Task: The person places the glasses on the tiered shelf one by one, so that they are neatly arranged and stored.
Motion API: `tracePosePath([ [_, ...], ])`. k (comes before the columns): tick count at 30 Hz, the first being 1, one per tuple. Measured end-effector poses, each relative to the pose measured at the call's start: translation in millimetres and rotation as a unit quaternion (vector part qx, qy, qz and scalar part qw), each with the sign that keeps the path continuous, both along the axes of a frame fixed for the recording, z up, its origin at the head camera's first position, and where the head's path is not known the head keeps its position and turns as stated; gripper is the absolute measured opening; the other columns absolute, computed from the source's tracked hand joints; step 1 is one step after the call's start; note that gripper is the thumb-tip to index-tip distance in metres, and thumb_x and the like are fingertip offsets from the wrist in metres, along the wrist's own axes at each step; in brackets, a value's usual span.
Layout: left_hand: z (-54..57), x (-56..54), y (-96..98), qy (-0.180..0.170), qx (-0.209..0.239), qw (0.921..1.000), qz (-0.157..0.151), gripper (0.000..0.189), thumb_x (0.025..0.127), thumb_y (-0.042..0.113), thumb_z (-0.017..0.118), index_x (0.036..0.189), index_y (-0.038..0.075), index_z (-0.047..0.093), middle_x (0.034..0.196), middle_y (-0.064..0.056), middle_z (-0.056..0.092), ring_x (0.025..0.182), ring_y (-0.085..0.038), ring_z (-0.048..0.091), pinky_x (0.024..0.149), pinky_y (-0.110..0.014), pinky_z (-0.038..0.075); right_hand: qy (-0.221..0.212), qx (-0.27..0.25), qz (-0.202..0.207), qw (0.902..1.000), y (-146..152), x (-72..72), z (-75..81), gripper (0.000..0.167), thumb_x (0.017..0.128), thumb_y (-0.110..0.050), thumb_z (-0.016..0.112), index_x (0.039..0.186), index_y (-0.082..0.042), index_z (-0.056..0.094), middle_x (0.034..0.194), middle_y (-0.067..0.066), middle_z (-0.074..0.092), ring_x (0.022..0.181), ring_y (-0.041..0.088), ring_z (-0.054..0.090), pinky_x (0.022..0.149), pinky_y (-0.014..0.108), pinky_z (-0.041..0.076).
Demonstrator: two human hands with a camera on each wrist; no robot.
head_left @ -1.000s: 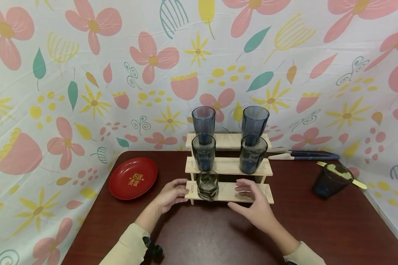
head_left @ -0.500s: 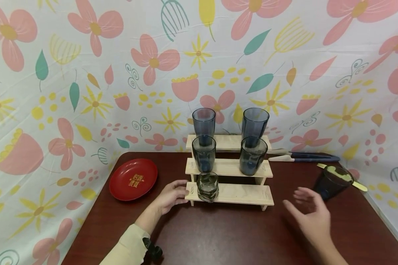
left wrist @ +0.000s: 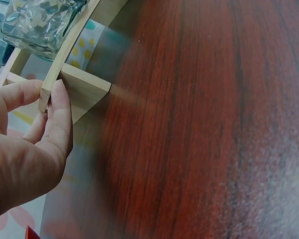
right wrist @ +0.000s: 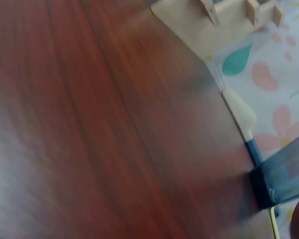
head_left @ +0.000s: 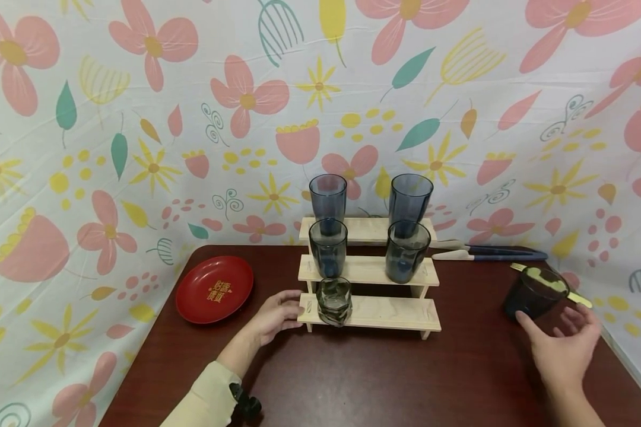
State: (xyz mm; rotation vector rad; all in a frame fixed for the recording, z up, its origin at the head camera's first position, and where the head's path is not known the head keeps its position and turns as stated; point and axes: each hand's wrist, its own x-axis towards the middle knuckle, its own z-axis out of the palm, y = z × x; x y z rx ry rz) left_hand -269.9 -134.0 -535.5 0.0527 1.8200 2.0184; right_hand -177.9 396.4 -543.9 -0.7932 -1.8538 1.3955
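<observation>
A three-tier wooden shelf stands mid-table. My left hand pinches the left end of its lowest board; thumb and fingers lie on either side of the board in the left wrist view. A short smoky glass sits on that board, near the left end. At the right, my right hand is beside a dark blue glass, fingers spread and loosely bent. Its thumb overlaps the glass's lower left side; whether it touches is unclear. In the right wrist view, the glass is partly cut off.
Blue glasses stand in pairs on the middle tier and top tier. A red plate lies at the left. Blue-handled tongs lie at the back right. A yellow fork lies behind the dark blue glass.
My right hand has moved right from the lowest tier, across the table, to the dark blue glass. The left hand stays at the board's end.
</observation>
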Motion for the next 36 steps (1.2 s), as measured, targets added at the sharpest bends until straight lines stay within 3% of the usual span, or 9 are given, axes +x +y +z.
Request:
tracePosePath([
  [3, -0.8, -0.6, -0.1, -0.002, 0.0, 1.0, 0.001, 0.059, 0.094, 0.0, 0.064, 0.148, -0.007, 0.041, 0.121, -0.02, 0.063, 0.091, -0.021, 0.069, 0.08, -0.035, 0.06, -0.049, 0.002, 0.041, 0.9979, 7.6, -4.4, -1.5, 0.103, 0.084, -0.02, 0.086, 0.162, -0.033, 0.019, 0.152, -0.004, 0.037, 0.14, 0.014, 0.037, 0.115, 0.033, 0.034],
  [6, -1.4, -1.2, -0.1, -0.002, 0.0, 1.0, -0.001, 0.058, 0.095, 0.0, 0.064, 0.148, -0.008, 0.041, 0.121, -0.02, 0.063, 0.091, -0.022, 0.069, 0.08, -0.035, 0.06, -0.07, 0.003, 0.065, 0.9954, 13.0, -9.6, -2.3, 0.107, 0.085, -0.02, 0.086, 0.163, -0.037, 0.015, 0.16, 0.005, 0.033, 0.144, 0.019, 0.037, 0.114, 0.032, 0.036],
  [10, -1.8, -1.8, 0.2, -0.003, 0.0, 1.0, -0.001, 0.058, 0.095, 0.0, 0.064, 0.148, -0.007, 0.041, 0.121, -0.02, 0.063, 0.091, -0.022, 0.069, 0.081, -0.036, 0.06, -0.071, 0.019, 0.074, 0.9945, 18.2, -16.8, -3.2, 0.102, 0.086, -0.018, 0.085, 0.162, -0.036, 0.019, 0.154, 0.009, 0.039, 0.134, 0.02, 0.047, 0.093, 0.013, 0.044],
  [14, -1.5, -1.8, -0.1, -0.003, -0.002, 1.0, -0.002, 0.059, 0.095, 0.001, 0.065, 0.148, -0.008, 0.041, 0.122, -0.021, 0.062, 0.091, -0.023, 0.069, 0.081, -0.036, 0.06, -0.07, 0.04, 0.071, 0.9942, 20.8, -21.3, -4.1, 0.098, 0.087, -0.018, 0.085, 0.162, -0.034, 0.024, 0.151, 0.01, 0.041, 0.127, 0.021, 0.051, 0.077, 0.004, 0.042],
  [18, -1.6, -1.8, 0.0, -0.005, -0.001, 1.0, -0.002, 0.059, 0.094, 0.001, 0.065, 0.148, -0.007, 0.042, 0.122, -0.021, 0.062, 0.091, -0.022, 0.069, 0.081, -0.036, 0.06, -0.084, 0.047, 0.079, 0.9922, 22.0, -23.8, -4.0, 0.102, 0.086, -0.022, 0.085, 0.163, -0.036, 0.019, 0.16, 0.01, 0.033, 0.14, 0.025, 0.043, 0.096, 0.013, 0.043],
  [21, -1.7, -1.7, 0.5, -0.005, 0.0, 1.0, -0.001, 0.059, 0.094, 0.001, 0.065, 0.148, -0.007, 0.042, 0.121, -0.02, 0.062, 0.091, -0.022, 0.069, 0.081, -0.036, 0.06, -0.087, 0.049, 0.088, 0.9911, 22.8, -25.5, -3.2, 0.103, 0.087, -0.024, 0.084, 0.164, -0.037, 0.015, 0.165, 0.01, 0.027, 0.147, 0.028, 0.036, 0.114, 0.028, 0.036],
  [23, -1.8, -1.8, 0.2, -0.004, 0.002, 1.0, -0.002, 0.059, 0.094, 0.0, 0.065, 0.148, -0.007, 0.041, 0.121, -0.02, 0.062, 0.091, -0.022, 0.069, 0.081, -0.036, 0.06, -0.09, 0.053, 0.088, 0.9906, 22.8, -26.7, -2.3, 0.102, 0.088, -0.025, 0.083, 0.164, -0.037, 0.015, 0.166, 0.01, 0.026, 0.147, 0.03, 0.035, 0.118, 0.034, 0.032],
  [30, -1.4, -1.7, -0.5, -0.002, 0.006, 1.0, -0.003, 0.059, 0.094, 0.0, 0.064, 0.148, -0.007, 0.041, 0.12, -0.019, 0.063, 0.091, -0.021, 0.069, 0.08, -0.035, 0.059, -0.1, 0.067, 0.068, 0.9904, 20.8, -27.0, -4.1, 0.101, 0.087, -0.029, 0.083, 0.163, -0.038, 0.017, 0.162, 0.014, 0.034, 0.143, 0.032, 0.041, 0.115, 0.03, 0.035],
  [36, -2.1, -1.2, -1.0, 0.001, 0.007, 1.0, -0.005, 0.059, 0.094, 0.0, 0.065, 0.148, -0.008, 0.041, 0.12, -0.019, 0.063, 0.091, -0.021, 0.069, 0.08, -0.035, 0.059, -0.087, 0.085, 0.059, 0.9908, 15.0, -21.7, -4.6, 0.102, 0.082, -0.027, 0.089, 0.16, -0.04, 0.025, 0.153, 0.01, 0.044, 0.128, 0.017, 0.048, 0.097, 0.018, 0.038],
])
